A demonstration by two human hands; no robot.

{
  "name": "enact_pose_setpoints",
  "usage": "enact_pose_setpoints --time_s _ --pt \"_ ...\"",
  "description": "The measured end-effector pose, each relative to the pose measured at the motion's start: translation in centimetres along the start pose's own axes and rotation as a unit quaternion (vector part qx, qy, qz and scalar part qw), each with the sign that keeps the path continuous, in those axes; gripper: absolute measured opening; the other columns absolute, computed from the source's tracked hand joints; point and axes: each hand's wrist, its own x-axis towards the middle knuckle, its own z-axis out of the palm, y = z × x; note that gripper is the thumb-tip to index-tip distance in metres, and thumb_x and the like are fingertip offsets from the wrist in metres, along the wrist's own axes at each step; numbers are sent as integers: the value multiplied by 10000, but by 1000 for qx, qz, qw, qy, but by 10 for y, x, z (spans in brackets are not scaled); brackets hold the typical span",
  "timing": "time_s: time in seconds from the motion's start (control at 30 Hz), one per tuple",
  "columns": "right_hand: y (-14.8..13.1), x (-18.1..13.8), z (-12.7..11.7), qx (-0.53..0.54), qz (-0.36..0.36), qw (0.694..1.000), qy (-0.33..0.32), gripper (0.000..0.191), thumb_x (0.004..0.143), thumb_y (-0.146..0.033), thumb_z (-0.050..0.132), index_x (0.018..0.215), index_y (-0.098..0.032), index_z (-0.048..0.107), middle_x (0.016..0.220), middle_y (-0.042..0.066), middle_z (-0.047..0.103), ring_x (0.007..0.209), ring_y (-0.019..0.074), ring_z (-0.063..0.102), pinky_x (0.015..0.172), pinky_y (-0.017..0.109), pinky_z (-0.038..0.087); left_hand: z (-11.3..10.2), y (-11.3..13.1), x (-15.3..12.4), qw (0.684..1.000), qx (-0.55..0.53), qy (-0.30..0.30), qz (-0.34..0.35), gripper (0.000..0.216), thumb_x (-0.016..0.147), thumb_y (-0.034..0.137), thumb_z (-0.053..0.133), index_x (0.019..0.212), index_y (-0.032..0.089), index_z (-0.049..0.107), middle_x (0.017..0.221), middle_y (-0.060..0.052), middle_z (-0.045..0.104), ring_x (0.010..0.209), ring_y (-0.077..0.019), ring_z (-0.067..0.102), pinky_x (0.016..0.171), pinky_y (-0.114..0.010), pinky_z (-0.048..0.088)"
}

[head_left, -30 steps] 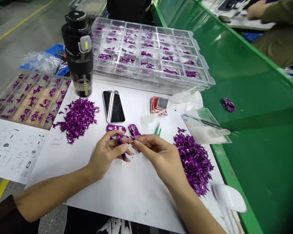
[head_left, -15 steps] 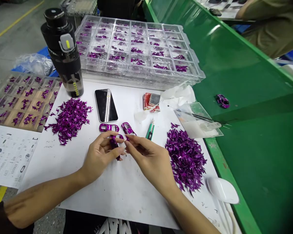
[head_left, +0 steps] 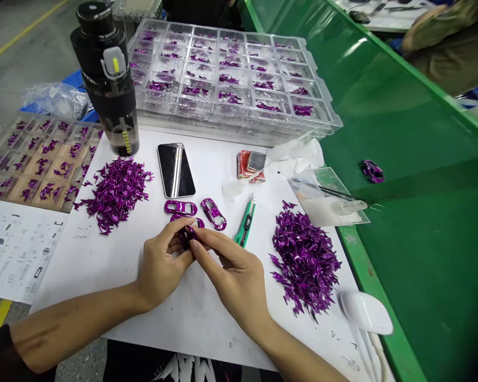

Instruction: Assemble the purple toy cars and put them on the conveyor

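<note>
Across the work area, a white sheet (head_left: pixel 191 329) covers the desk, and a green conveyor belt (head_left: pixel 418 175) runs beside it, its green side rail (head_left: pixel 360 260) along the sheet's right edge. Clear plastic trays (head_left: pixel 239 124), stacked, line the far edge, with purple pieces in their compartments. Left of the sheet lie a compartment tray (head_left: pixel 43 159) of purple pieces and a printed chart (head_left: pixel 16 249). A black water bottle (head_left: pixel 111 90) stands at the far left corner, near a phone (head_left: pixel 176 170).

Two heaps of purple slivers (head_left: pixel 115 193) (head_left: pixel 305 254) flank the hands, well apart. A green utility knife (head_left: pixel 245 223) lies just right of them. Two purple car-shaped frames (head_left: pixel 199 212) sit just beyond the fingers, so room is tight on that side; bare sheet stays open toward the near edge.

Left hand (head_left: pixel 161 265) and right hand (head_left: pixel 235 281) both grip a small purple piece (head_left: pixel 187 234) between their fingertips, above the sheet. Fingers hide most of it; exact shape uncertain.
</note>
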Motion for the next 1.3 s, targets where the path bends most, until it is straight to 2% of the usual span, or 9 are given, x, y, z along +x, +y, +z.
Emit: enact_pose_setpoints --time_s 0.23,0.43,0.6,0.77,0.87,0.97,1.1,1.17,1.3 --pt "4 3 -2 -69 -57 996 -2 139 904 -271 693 986 -275 805 1138 68 760 1026 232 732 933 399 622 -5 7 5 999 30 -36 -7 413 883 202 673 1295 230 661 1010 -44 781 967 -217 758 973 -352 601" --pt "5 19 -18 -5 -1 989 -147 368 919 -311 664 1287 -290 672 1287 55 712 1159 219 687 1025 408 573 -13 14 15 990 -3 -140 -27 849 861 167 688 1603 292 295 1017 -30 757 958 -184 741 936 -338 591" --pt "2 20 -16 -48 2 987 -154 320 913 -265 630 1219 -256 724 1128 47 775 1014 227 736 938 396 610 -13 2 9 990 36 -132 20 716 894 168 623 1566 216 381 1018 -46 742 963 -196 732 953 -372 582" --pt "-8 18 -39 -69 -51 971 -224 328 941 -309 637 1261 -295 704 1233 18 745 1111 214 721 971 365 592 -7 4 3 991 49 -117 32 763 888 224 674 1572 225 337 1067 -49 748 1025 -208 718 958 -377 577" --pt "-5 25 -84 -185 -98 976 -51 239 942 -348 646 1149 -287 749 1142 33 774 1025 230 742 913 369 592 -4 12 2 990 77 -114 12 497 850 298 744 1320 201 616 1047 -59 757 946 -216 715 880 -360 591" --pt "14 48 -142 -343 -82 898 262 221 930 -337 639 1058 -214 770 1089 131 771 984 290 726 910 428 537 -3 17 2 992 94 -89 8 329 841 291 732 1150 192 682 978 -51 758 831 -194 700 767 -330 591" --pt "44 79 -196 -393 4 872 293 262 884 -324 680 1066 -149 751 983 185 762 940 307 724 894 424 492 -3 15 4 984 158 -68 44 249 804 178 680 1052 192 681 862 -24 729 690 -151 654 657 -283 562" --pt "42 84 -198 -389 -21 871 299 261 919 -339 643 1089 -170 746 1001 167 761 953 310 730 899 421 489 -3 11 4 977 186 -68 83 267 779 128 645 1032 205 682 809 -5 699 653 -144 635 620 -266 546" --pt "1 69 -148 -304 -182 810 467 318 995 -368 545 1199 -177 698 1092 140 731 1020 311 733 888 422 533 -1 5 5 962 220 -84 142 350 768 71 579 1059 231 690 797 -4 687 649 -157 628 622 -268 539"
